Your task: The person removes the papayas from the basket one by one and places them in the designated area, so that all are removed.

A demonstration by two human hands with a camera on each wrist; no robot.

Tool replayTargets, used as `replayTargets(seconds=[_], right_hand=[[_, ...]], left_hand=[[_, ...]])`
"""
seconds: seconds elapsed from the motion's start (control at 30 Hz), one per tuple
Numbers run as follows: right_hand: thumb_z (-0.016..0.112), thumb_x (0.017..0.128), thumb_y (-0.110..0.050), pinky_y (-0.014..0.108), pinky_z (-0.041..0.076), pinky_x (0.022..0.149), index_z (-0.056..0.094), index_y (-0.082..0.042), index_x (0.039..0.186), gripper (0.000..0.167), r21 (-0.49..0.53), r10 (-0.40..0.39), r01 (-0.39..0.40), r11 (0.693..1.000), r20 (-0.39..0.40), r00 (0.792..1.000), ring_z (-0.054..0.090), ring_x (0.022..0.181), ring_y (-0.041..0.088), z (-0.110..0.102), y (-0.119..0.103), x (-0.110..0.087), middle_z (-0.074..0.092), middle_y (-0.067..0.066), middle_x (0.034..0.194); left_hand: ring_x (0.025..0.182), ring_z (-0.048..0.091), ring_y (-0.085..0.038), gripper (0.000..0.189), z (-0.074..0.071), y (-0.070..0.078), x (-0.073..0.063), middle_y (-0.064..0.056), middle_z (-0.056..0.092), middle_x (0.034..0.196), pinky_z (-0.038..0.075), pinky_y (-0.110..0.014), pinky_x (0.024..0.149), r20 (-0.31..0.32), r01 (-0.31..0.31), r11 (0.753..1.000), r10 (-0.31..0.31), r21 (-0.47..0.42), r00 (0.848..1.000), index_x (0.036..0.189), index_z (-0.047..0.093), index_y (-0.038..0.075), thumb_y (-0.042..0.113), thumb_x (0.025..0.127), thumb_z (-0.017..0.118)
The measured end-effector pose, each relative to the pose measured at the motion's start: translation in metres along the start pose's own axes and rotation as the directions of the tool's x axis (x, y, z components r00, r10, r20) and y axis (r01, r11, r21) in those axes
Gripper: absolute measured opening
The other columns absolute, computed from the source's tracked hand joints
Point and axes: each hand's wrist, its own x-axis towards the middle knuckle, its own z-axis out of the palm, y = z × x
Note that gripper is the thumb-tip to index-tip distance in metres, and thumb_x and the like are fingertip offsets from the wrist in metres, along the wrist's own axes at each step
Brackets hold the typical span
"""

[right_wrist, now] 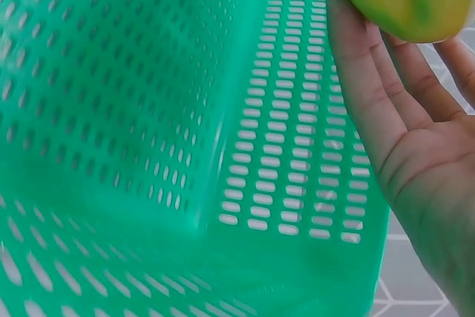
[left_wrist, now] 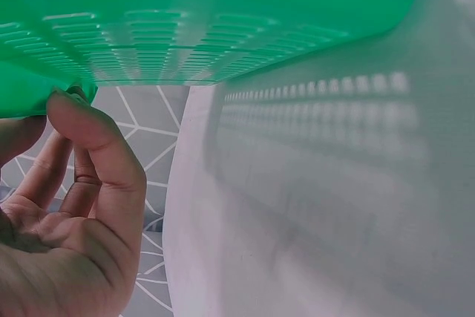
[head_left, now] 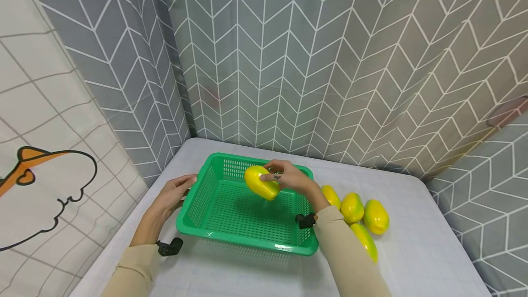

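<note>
A green plastic basket point(head_left: 247, 240) with perforated walls and floor stands on the table. At its left side my left hand point(head_left: 170, 197) pinches the rim; the left wrist view shows the thumb and fingers point(left_wrist: 104, 135) at the edge. Over the basket's inside my right hand point(head_left: 292, 178) holds a smooth yellow mango point(head_left: 260, 186) between thumb and fingers. In the right wrist view, the stem end of this mango point(right_wrist: 404, 1) looks greenish, and the fingers curve round it. No other fruit shows inside the basket.
Several yellow-green mangoes point(head_left: 376, 217) lie close together on the white-covered table point(head_left: 416, 251), to the right of the basket and beside my right forearm. Grey patterned curtains point(head_left: 264, 58) hang behind the table, and a pale cloth with a cartoon drawing point(head_left: 53, 182) hangs at left.
</note>
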Motion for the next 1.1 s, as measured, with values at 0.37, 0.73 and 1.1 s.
replayTargets(seconds=[0.37, 0.73, 1.1], right_hand=[[0.072, 0.101, -0.032, 0.036, 0.065, 0.079, 0.060, -0.009, 0.142, 0.048, 0.022, 0.011, -0.009, 1.000, -0.117, 0.993, 0.069, 0.101, 0.022, -0.025, 0.004, -0.018, 0.065, 0.020, 0.139], [0.066, 0.105, -0.039, 0.037, 0.066, 0.088, 0.054, -0.007, 0.147, 0.054, 0.063, 0.069, -0.056, 0.996, -0.224, 0.972, 0.059, 0.135, 0.044, -0.044, 0.007, -0.036, 0.047, 0.023, 0.160], [0.068, 0.103, -0.043, 0.033, 0.067, 0.085, 0.048, -0.005, 0.153, 0.066, 0.119, 0.118, -0.082, 0.990, -0.331, 0.936, 0.061, 0.129, 0.038, -0.059, 0.013, -0.052, 0.046, 0.023, 0.160]], left_hand=[[0.089, 0.070, -0.002, 0.065, 0.000, -0.002, 0.000, 0.015, 0.072, 0.100, 0.063, -0.026, 0.076, -0.004, 0.005, 1.000, -0.005, 0.006, 1.000, 0.155, 0.052, 0.005, 0.048, 0.107, 0.060], [0.089, 0.071, -0.001, 0.066, 0.000, -0.002, 0.001, 0.016, 0.073, 0.100, 0.063, -0.026, 0.077, -0.003, 0.011, 1.000, -0.011, -0.002, 1.000, 0.155, 0.053, 0.005, 0.049, 0.106, 0.061], [0.087, 0.071, -0.002, 0.066, 0.000, 0.000, 0.000, 0.016, 0.071, 0.098, 0.064, -0.025, 0.077, 0.005, 0.006, 1.000, -0.006, -0.010, 1.000, 0.155, 0.052, 0.004, 0.048, 0.107, 0.061]])
